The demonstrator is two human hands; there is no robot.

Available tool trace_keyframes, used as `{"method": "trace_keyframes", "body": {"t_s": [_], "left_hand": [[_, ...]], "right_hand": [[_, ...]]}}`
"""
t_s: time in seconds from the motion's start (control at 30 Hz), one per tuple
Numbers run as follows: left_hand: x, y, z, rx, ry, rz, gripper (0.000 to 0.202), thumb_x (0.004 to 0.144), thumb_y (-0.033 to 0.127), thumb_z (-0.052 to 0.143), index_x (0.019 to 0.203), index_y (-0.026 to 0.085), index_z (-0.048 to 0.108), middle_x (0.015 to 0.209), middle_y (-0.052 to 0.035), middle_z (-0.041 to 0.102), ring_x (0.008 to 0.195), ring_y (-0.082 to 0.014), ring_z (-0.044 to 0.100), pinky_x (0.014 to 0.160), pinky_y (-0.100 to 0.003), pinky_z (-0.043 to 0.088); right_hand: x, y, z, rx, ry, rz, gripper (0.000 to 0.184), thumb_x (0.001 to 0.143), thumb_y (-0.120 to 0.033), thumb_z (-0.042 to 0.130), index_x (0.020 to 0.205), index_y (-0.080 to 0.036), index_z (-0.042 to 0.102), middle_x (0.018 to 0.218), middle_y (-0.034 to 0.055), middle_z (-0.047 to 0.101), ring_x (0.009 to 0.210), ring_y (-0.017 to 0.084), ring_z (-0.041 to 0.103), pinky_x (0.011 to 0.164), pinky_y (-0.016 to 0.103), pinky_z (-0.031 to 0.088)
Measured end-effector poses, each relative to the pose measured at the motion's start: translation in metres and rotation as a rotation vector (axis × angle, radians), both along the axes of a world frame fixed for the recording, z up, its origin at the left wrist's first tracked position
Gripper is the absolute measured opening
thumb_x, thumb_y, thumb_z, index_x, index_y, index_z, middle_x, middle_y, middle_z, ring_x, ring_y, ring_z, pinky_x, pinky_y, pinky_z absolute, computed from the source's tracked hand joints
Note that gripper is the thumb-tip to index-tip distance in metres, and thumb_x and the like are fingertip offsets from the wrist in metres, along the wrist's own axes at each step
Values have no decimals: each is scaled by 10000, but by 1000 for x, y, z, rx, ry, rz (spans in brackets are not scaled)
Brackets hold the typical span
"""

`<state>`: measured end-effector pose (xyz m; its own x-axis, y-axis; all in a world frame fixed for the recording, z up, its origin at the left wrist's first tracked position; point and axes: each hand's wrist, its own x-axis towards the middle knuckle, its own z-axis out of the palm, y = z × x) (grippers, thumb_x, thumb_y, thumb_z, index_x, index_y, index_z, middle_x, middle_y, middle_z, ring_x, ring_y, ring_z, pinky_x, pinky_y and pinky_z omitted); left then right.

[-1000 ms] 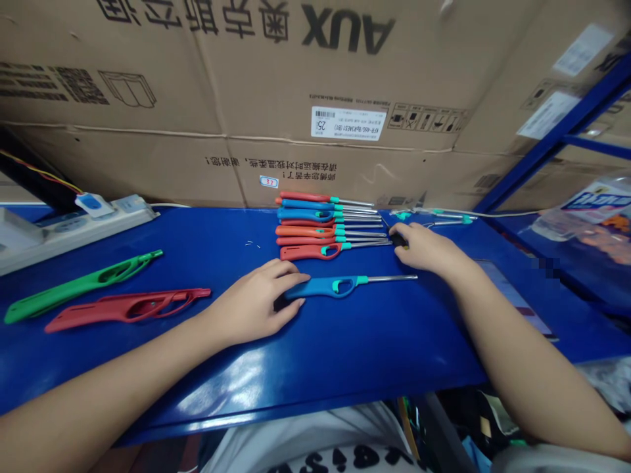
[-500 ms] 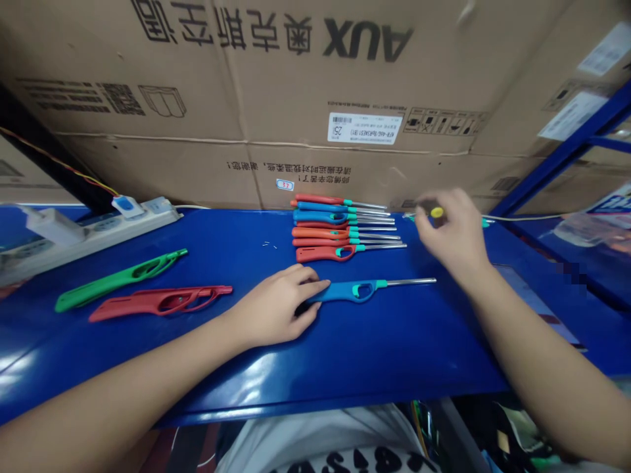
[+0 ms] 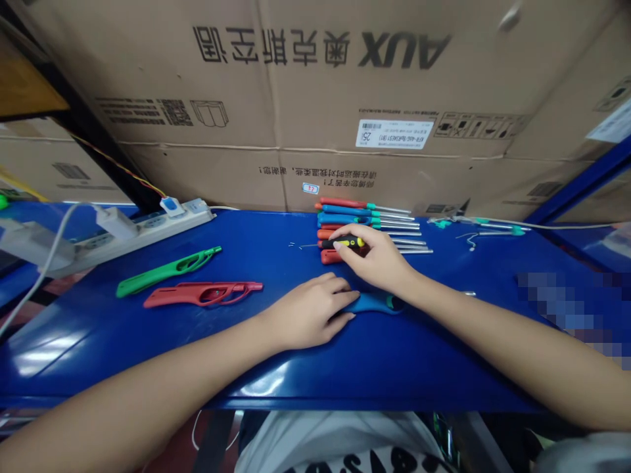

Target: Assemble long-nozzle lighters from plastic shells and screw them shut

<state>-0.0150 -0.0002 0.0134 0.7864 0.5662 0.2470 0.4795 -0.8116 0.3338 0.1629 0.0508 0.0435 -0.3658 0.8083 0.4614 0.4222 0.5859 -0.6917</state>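
Observation:
My left hand (image 3: 318, 312) is closed on the handle end of a blue gas lighter (image 3: 374, 303), which lies on the blue table. My right wrist and forearm hide most of its metal tube. In my right hand (image 3: 369, 256) is a small black and yellow screwdriver (image 3: 349, 242), its thin shaft pointing left. The tip is close to a few tiny pale pins or screws (image 3: 294, 245) on the table. Under and behind that hand lies a row of red, orange and blue lighters (image 3: 345, 203), their metal tubes pointing right.
Left on the table are a green lighter shell (image 3: 167, 272) and a red lighter shell (image 3: 197, 294). A white power strip (image 3: 133, 240) with plugs lies beyond them. Loose metal tubes with teal parts (image 3: 497, 230) lie at the back right. A large cardboard box (image 3: 296, 98) stands behind.
My right hand has swung left with the screwdriver, from beyond the lighter's tube to over the row of lighters. My left hand keeps its hold on the blue lighter. The view has shifted left.

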Motion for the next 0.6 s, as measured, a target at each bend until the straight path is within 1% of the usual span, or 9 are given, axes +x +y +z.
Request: {"method": "trace_keyframes", "body": {"t_s": [0.17, 0.33, 0.5, 0.53, 0.57, 0.6], "left_hand": [[0, 0, 0, -1, 13, 2, 311, 999, 281, 533, 1245, 147, 666, 1142, -141, 670, 1064, -274, 614, 965, -430, 531], [0, 0, 1, -3, 30, 7, 331, 997, 280, 540, 1276, 140, 652, 1143, -133, 668, 1070, -265, 611, 980, -411, 520], [0, 1, 2, -11, 25, -1, 338, 996, 282, 543, 1281, 135, 651, 1137, -131, 671, 1051, -266, 608, 969, -416, 523], [0, 2, 2, -14, 19, -6, 340, 996, 281, 545, 1282, 129, 651, 1135, -135, 671, 1049, -266, 609, 966, -416, 523], [0, 2, 2, -17, 12, -11, 342, 997, 281, 546, 1282, 123, 651, 1135, -138, 670, 1047, -265, 610, 963, -413, 523], [1, 2, 1, -22, 3, -15, 345, 999, 285, 547, 1286, 121, 649, 1138, -140, 668, 1049, -263, 611, 963, -408, 521]], "right_hand": [[-1, 4, -4, -30, 14, 13, 114, 903, -235, 586, 972, -239, 677, 1108, 51, 757, 1030, 232, 718, 971, 460, 539], [-2, 5, -8, -4, -16, 28, 151, 895, -224, 589, 1009, -212, 687, 1123, 74, 757, 1042, 222, 715, 953, 419, 537], [2, 6, -7, -25, 58, 24, 130, 906, -239, 599, 995, -228, 693, 1109, 45, 751, 1055, 206, 699, 983, 405, 518], [4, 5, -5, -27, 89, 15, 118, 901, -242, 613, 983, -232, 698, 1089, 36, 750, 1042, 202, 696, 970, 393, 521], [6, 4, -3, -37, 130, -1, 106, 895, -250, 630, 969, -234, 704, 1048, 28, 749, 994, 194, 697, 925, 374, 535], [9, 2, 0, -60, 184, -20, 95, 889, -265, 647, 955, -236, 708, 982, 19, 744, 897, 180, 695, 838, 349, 550]]}}
